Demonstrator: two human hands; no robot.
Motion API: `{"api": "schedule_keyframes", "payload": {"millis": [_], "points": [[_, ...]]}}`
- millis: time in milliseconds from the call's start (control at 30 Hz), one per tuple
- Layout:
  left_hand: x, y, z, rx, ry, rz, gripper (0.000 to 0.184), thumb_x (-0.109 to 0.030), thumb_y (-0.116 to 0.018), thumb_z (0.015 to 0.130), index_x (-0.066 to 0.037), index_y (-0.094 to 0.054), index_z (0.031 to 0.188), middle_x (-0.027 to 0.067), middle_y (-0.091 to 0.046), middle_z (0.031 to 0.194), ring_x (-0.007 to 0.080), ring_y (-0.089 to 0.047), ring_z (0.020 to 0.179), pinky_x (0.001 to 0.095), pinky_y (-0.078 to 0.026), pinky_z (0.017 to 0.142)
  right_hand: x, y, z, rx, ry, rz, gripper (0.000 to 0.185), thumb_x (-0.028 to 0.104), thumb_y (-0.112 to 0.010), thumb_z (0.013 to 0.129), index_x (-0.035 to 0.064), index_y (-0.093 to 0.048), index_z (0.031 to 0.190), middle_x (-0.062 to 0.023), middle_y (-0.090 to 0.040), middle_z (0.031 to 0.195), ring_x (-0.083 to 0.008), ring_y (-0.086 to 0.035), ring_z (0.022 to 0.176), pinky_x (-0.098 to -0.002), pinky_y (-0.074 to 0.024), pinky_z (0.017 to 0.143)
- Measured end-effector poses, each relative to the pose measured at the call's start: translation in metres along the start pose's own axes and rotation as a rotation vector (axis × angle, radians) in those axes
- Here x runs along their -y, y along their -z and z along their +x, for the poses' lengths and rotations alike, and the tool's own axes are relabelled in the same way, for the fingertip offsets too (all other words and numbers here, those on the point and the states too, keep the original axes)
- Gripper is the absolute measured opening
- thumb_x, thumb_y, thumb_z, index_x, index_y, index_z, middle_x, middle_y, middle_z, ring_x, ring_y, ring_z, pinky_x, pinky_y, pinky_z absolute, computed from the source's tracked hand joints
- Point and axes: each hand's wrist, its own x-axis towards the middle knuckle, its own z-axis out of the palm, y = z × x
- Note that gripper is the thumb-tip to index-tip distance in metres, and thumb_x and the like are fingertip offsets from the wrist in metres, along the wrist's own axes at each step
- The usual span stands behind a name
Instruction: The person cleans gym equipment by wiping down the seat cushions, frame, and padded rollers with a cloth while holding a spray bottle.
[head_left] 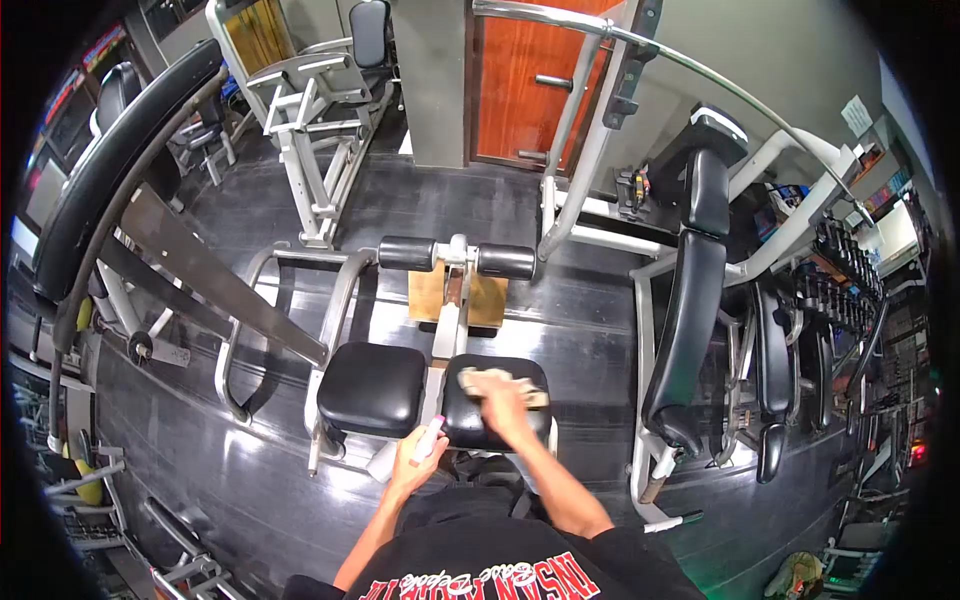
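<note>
- One black floor runs under everything, its outer edges cut off by the dark round border of the view.
- One orange-red door stands at the back, partly hidden by a metal upright.
- One long black backrest slopes on the right, with a shorter pad above it.
- One dumbbell rack at the far right holds several dumbbells; they overlap too much to count.
- Two black seat pads sit side by side before the person: the left pad and the right pad, partly covered by the cloth and hand.
- Two black rollers flank a post beyond the pads.
- One wooden block lies under them, partly hidden by the post.
- Two hands: the right hand presses down with hold of the cloth, blurred, its finger bend hard to make out; the left hand is closed around the bottle.
- One pale cloth lies on the right pad, beneath the right hand.
- One small white bottle with a pink top is near both pads' front edges; its contents cannot be seen.
</note>
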Motion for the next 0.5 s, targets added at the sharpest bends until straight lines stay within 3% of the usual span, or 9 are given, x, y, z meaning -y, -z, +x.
{"api": "schedule_keyframes", "payload": {"millis": [133,233,300,433,500], "points": [[-0.002,-0.002,0.002,-0.011,0.013,-0.122,0.014,-0.014,-0.067,0.083,-0.003,-0.061,0.090,-0.0028,-0.053,0.061,0.0043,-0.046,0.056,0.0229,-0.039,0.050,0.065,-0.018,-0.002,0.093,0.147,0.097,0.039,0.004,-0.051,0.075,0.0132,-0.064,0.111,-0.0085,-0.064,0.101,-0.0284,-0.057,0.102,-0.0417,-0.0447,0.088],[-0.010,0.001,0.003,-0.004,0.012,-0.093,0.014,-0.014,-0.066,0.084,-0.003,-0.061,0.090,-0.0030,-0.052,0.061,0.0036,-0.046,0.056,0.0222,-0.038,0.050,0.058,0.001,-0.004,0.188,0.192,0.051,0.043,0.004,-0.049,0.077,0.0145,-0.062,0.117,-0.0071,-0.063,0.115,-0.0259,-0.053,0.115,-0.0391,-0.0415,0.098],[-0.005,0.003,0.002,-0.010,-0.005,-0.076,0.013,-0.014,-0.066,0.084,-0.003,-0.061,0.090,-0.0031,-0.052,0.061,0.0034,-0.046,0.056,0.0219,-0.038,0.050,0.037,0.022,-0.011,0.160,0.142,0.134,0.046,-0.003,-0.048,0.074,0.0115,-0.063,0.115,-0.0114,-0.064,0.113,-0.0286,-0.056,0.111,-0.0378,-0.0424,0.098],[-0.004,0.009,-0.006,-0.016,0.030,-0.122,0.014,-0.015,-0.066,0.085,-0.003,-0.061,0.089,-0.0030,-0.051,0.060,0.0036,-0.046,0.055,0.0221,-0.038,0.050,-0.013,0.071,-0.038,0.066,-0.007,0.051,0.050,-0.008,-0.048,0.070,0.0095,-0.063,0.114,-0.0114,-0.063,0.114,-0.0272,-0.056,0.113,-0.0370,-0.0434,0.098],[0.003,0.013,-0.010,-0.052,0.022,-0.095,0.014,-0.017,-0.067,0.085,-0.004,-0.061,0.089,-0.0027,-0.051,0.060,0.0042,-0.046,0.054,0.0223,-0.038,0.049,-0.024,0.078,-0.047,0.066,-0.158,-0.022,0.051,-0.009,-0.047,0.074,0.0113,-0.059,0.120,-0.0108,-0.062,0.115,-0.0287,-0.057,0.111,-0.0372,-0.0454,0.095]]}}
